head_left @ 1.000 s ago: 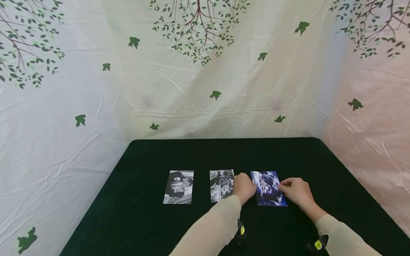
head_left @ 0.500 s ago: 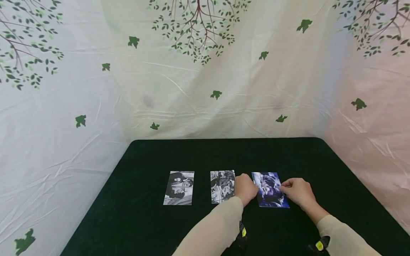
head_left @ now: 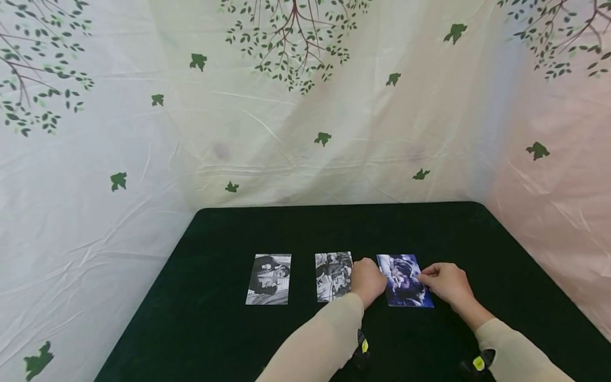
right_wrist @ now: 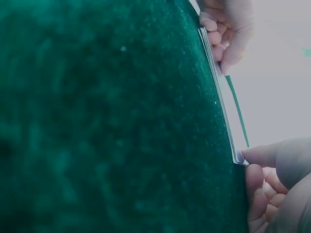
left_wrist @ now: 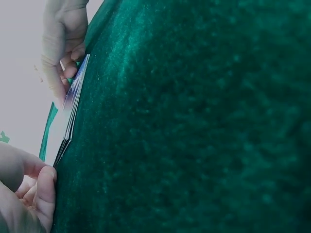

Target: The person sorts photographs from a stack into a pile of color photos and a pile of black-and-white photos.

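Observation:
A stack of picture cards (head_left: 406, 284) lies on the dark green cloth, its top card printed in blue and purple. My left hand (head_left: 368, 281) pinches the stack's left edge, fingers curled. On the opposite edge, my right hand (head_left: 447, 285) grips it between thumb and fingertips. Seen from the left wrist, the pile (left_wrist: 68, 121) shows several thin layers, slightly fanned at the near end. From the right wrist, its layers (right_wrist: 218, 97) look nearly even. A black-and-white card (head_left: 333, 278) lies just left of my left hand, which covers part of its right edge.
Another black-and-white card (head_left: 269, 280) lies farther left, in the same row. The green-covered table (head_left: 229, 228) ends at a pale fabric backdrop (head_left: 267, 143) with leafy branches and green bird shapes. Dark straps with yellow marks (head_left: 479, 363) sit at both wrists.
Both hands stay at the stack's edges, with barely any movement. The whole head view shifts slightly.

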### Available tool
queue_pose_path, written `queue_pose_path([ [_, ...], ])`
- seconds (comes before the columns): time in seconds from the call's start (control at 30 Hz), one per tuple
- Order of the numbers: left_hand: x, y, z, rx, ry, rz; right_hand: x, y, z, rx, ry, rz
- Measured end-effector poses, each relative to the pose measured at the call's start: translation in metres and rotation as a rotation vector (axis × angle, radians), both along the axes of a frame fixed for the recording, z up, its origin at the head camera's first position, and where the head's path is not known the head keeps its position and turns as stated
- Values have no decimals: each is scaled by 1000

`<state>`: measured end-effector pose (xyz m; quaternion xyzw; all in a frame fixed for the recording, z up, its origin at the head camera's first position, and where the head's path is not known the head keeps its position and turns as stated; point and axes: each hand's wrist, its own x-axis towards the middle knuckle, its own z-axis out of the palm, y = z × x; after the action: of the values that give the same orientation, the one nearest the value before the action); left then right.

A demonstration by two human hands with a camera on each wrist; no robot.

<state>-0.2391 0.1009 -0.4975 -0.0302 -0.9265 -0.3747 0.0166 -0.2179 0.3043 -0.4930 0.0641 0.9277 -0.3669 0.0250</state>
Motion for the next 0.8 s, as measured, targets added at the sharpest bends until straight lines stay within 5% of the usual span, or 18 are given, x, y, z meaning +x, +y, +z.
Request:
queue_pose_path([
  [0.2, 6, -9, 13, 153, 45, -30, 3, 4, 6, -40, 29, -15],
  [0.37, 10, -37, 34, 251, 64, -48, 6, -8, 18, -8, 116, -1],
  [0.6, 4, -107, 49, 168, 57, 23, 9, -57, 34, 33, 169, 118],
  [0.8, 3, -152, 43, 91, 50, 104, 9, -102, 37, -1, 130, 149],
])
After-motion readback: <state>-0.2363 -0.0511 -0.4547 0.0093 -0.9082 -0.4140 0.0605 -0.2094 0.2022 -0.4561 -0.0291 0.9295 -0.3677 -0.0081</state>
